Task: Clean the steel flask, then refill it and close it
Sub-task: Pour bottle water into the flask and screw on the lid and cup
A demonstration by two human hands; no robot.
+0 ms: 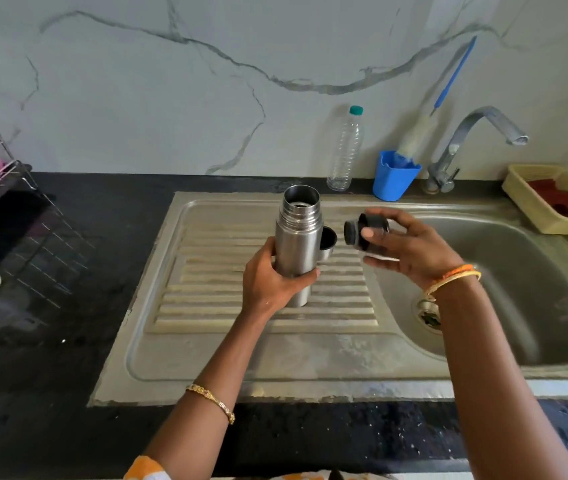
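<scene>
The steel flask [298, 237] stands upright on the ribbed drainboard [227, 306], its mouth open. My left hand [270, 280] grips the flask's lower body. My right hand [410, 245] holds the black stopper [367, 232] to the right of the flask's neck, apart from it. The flask's steel cup lid [327, 242] lies on the drainboard just behind the flask, partly hidden by it.
A clear plastic bottle [344, 150], a blue cup [393, 176] with a bottle brush [424, 123], and the tap [472, 140] stand along the back. The sink basin [517, 289] is at right, a beige tray [549, 199] beyond it. A wire rack [5, 181] stands at left.
</scene>
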